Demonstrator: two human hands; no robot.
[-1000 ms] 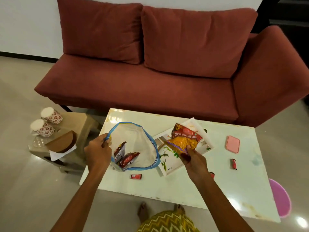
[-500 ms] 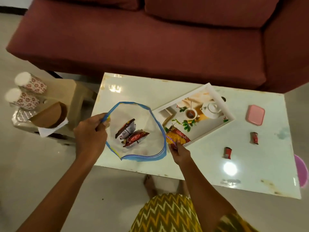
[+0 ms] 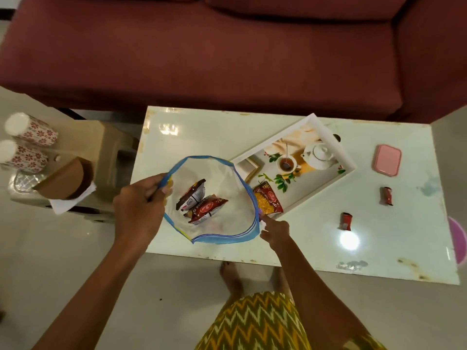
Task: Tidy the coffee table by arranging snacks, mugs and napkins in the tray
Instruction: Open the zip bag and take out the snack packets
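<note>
Left hand [image 3: 141, 205]: fingers pinching the zip bag [image 3: 214, 198] rim, frame centre.
Right hand [image 3: 275, 232]: fingertips pinching the yellow snack packet [image 3: 268, 201] corner.
Handling: probably light, crinkly, slippery; grip edges.

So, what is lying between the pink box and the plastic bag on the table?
The head view shows the white tray with an orange snack packet between them.

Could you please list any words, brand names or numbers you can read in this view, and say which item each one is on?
"10" or similar: a yellow number at the top corner of the orange snack packet in the tray; not sure.
Dark packet in the zip bag: white lettering, too blurred to read.
Red packet in the bag: oval logo and text, unreadable.
Two small red wrappers on the table: print too small.
</note>
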